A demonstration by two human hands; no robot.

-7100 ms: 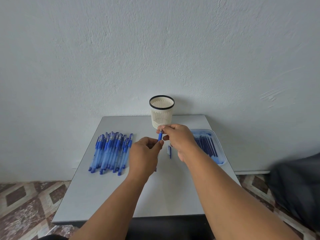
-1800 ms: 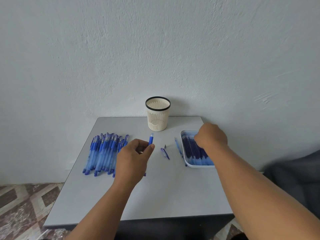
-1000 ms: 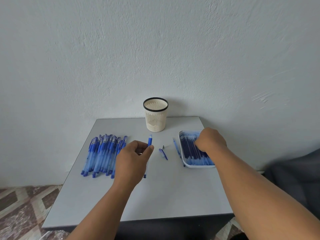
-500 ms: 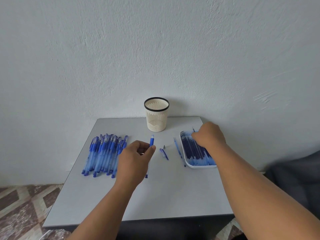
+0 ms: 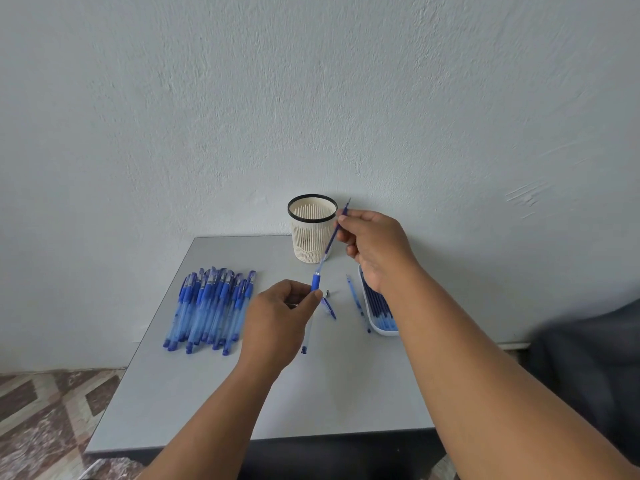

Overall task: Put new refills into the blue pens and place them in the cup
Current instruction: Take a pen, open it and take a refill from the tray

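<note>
My left hand (image 5: pixel 280 315) grips a blue pen barrel (image 5: pixel 315 282) over the middle of the table, its open end pointing up and away. My right hand (image 5: pixel 375 245) pinches a thin blue refill (image 5: pixel 332 239) near its top; the refill's lower end meets the barrel's open end. The cream cup (image 5: pixel 312 228) with a black rim stands at the back of the table, just behind the refill. A row of blue pens (image 5: pixel 211 306) lies on the left. A white tray of refills (image 5: pixel 379 308) sits on the right, partly hidden by my right forearm.
The grey table (image 5: pixel 207 393) stands against a pale wall. A pen cap (image 5: pixel 329 308), a small tip piece (image 5: pixel 327 293) and a loose refill (image 5: pixel 356 299) lie between my hands and the tray. A dark object (image 5: pixel 588 358) sits off the table's right side.
My right hand lifted a refill out of the tray and carried it left and up to the barrel's open end. My left hand kept holding the barrel nearly in place.
</note>
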